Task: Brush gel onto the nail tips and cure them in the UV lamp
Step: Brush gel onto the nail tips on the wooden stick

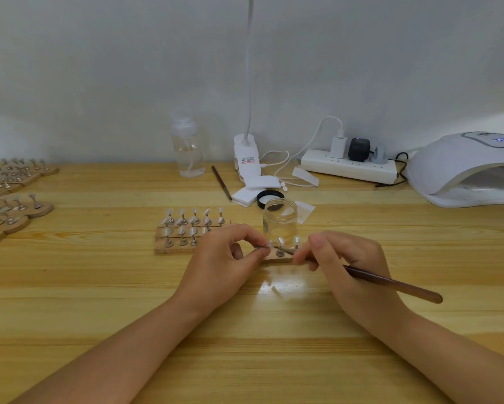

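Presently both forearms reach in from the near edge of the table and meet just in front of the jar, the landmark used throughout. Left hand, just left-front of the jar, lies palm inward with fingers curled; thumb and forefinger pinch a small metal stand carrying a nail tip. Right hand, right-front of the jar, is curled round a brown brush in a pen grip; the handle runs back and to the right, away from the jar, while the working end points left toward the pinched tip. Whether bristles touch the tip cannot be told: the brush head is small and partly masked by fingers. Directly in front of the jar, between the hands, a wooden block carries two more upright tips; its ends are covered by the hands. Left of the jar stands a group of blocks with tips, the nearest corner hidden behind the left hand. Behind the jar lie a black lid, white pads and a second brush. Far right of the jar sits the UV lamp, cut off by the frame edge, its display unreadable. Far left of the jar, further blocks are blurred and cropped.
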